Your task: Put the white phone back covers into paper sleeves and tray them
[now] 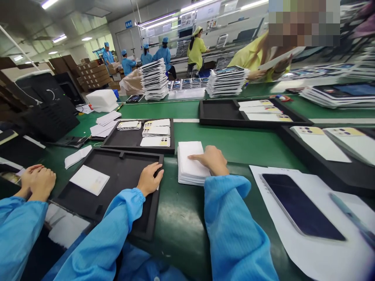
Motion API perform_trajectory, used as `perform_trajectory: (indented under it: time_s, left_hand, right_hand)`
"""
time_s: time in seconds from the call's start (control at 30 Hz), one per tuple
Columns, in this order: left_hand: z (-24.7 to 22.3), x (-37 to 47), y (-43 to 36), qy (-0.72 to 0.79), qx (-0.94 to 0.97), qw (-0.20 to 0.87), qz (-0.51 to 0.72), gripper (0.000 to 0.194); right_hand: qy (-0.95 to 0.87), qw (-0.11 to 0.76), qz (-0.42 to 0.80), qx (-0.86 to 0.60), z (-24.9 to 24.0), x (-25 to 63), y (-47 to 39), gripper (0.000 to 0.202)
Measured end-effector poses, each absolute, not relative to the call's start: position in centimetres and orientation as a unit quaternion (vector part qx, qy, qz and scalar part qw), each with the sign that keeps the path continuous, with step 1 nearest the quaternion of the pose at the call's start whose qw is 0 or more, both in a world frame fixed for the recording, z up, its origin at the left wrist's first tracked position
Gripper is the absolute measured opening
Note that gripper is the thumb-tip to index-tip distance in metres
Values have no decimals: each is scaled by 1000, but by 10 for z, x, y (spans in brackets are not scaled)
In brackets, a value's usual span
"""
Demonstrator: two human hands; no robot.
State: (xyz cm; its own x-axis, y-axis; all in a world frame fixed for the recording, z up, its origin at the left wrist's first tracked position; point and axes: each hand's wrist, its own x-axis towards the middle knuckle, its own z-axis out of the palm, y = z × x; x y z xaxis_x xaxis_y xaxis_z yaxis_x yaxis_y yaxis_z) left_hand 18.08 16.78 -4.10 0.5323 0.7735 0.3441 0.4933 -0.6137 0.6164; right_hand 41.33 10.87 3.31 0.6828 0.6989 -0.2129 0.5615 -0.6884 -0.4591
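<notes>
My left hand [150, 179] rests at the right rim of a black tray [125, 171], its fingers bent and apart. A white sliver shows beneath it; what that belongs to is hidden. In the same tray a single flat white sleeve [90, 180] lies to the left, with a pale yellowish patch at one corner. My right hand [216, 160] is at a stack of thin white sleeves [191, 168] on the green table. Its thumb lies across the top and its other fingers curl at the stack's right side, partly hidden.
A co-worker's clasped hands [38, 181] are at the left. Behind stand black trays [125, 144] [218, 113] with white phone-shaped pieces. At right, a phone [301, 207] and a pen [348, 210] lie on paper. Tall stacks [154, 80] and a person in yellow [252, 52] are beyond.
</notes>
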Motion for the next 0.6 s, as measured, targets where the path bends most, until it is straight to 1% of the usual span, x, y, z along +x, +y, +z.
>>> perform_trajectory:
  time_s: [0.17,0.4,0.47,0.5,0.6]
  left_hand:
    - [-43,180,168,372,847,224,307,29]
    - [-47,180,169,370,851,199,315,27]
    - [-47,180,169,370,850,198,319,26]
    - [-47,180,169,370,848,200,323,25]
    - [-44,180,168,362,831,226,357,22]
  right_hand:
    - [-319,221,175,-905,32,423,105,44]
    - [-296,289,127,-902,26,431,106,47]
    - [-298,335,119,-886,26,434,104,42]
    - [-300,372,129,-869,27,435,103,36]
    - [-309,520,225,-764,34,436,96,22]
